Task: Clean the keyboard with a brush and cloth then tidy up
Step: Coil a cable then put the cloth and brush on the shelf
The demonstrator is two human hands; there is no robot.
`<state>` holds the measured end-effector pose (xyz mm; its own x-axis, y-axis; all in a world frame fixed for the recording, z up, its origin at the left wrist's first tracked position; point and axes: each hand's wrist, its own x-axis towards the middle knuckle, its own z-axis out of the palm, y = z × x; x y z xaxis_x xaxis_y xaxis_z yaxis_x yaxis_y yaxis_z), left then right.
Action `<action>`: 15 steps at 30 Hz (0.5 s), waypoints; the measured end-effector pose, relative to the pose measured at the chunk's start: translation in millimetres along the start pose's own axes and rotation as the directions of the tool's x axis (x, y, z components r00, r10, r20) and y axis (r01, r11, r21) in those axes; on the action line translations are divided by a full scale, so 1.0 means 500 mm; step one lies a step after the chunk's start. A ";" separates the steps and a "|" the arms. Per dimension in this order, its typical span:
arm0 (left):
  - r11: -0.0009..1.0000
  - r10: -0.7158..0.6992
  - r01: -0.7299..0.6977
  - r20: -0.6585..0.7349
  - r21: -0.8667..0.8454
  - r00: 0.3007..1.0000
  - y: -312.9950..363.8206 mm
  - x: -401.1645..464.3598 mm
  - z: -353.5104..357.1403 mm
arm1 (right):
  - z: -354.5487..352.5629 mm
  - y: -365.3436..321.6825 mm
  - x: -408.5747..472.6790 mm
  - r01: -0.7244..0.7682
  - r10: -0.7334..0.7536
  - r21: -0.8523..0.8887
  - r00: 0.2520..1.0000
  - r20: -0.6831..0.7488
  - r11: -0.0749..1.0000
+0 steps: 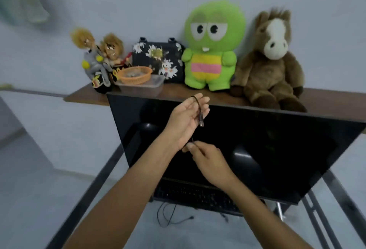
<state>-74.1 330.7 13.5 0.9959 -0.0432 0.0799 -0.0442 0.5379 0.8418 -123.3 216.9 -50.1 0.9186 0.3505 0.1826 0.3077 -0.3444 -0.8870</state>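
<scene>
Big dark monitor [257, 140] sits front & center, leaning back against the shelf [178, 94] w/ the plushies, prob just parked there out of the way. Keyboard [198, 195] is on the desk right under its bottom edge, mostly hidden by the forearms, so not much to see of it.

Thin black USB cable [199, 114] is looped over the left hand [188, 118], looks like it's being coiled up for the tidy part imo. That hand is raised palm-up, fingers straight & spread, cable draped across them w/ the plug dangling. Right hand [206, 157] sits just below, thumb & 1 finger pinching the cable's lower run, wrist bent down.

No brush or cloth in view.
</scene>
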 end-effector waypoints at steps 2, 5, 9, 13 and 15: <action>0.919 0.151 -0.141 0.000 0.368 0.988 0.009 0.027 -0.007 | -0.017 -0.041 0.010 0.025 -0.016 -0.119 0.997 0.079 0.993; 0.647 0.235 -0.261 0.138 0.716 0.962 0.032 0.051 -0.036 | -0.108 -0.095 0.047 0.024 -0.002 -0.328 0.998 0.067 0.944; 0.624 0.080 -0.180 0.167 0.760 0.983 0.073 0.071 -0.060 | -0.214 -0.143 0.087 0.057 -0.057 -0.197 0.998 0.006 0.979; 0.711 -0.118 -0.107 0.267 0.695 0.957 0.073 0.046 -0.038 | -0.235 -0.171 0.117 0.166 -0.170 -0.130 0.985 -0.019 0.978; 0.776 -0.182 -0.071 0.330 0.627 0.926 0.070 0.029 -0.021 | -0.231 -0.164 0.135 0.227 -0.240 -0.123 0.965 -0.104 0.966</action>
<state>-60.4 357.6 38.4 0.9045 -0.4154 0.0967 -0.1544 -0.1075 0.9821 -57.8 168.3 84.1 0.8386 0.3307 0.4329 0.5361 -0.3602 -0.7634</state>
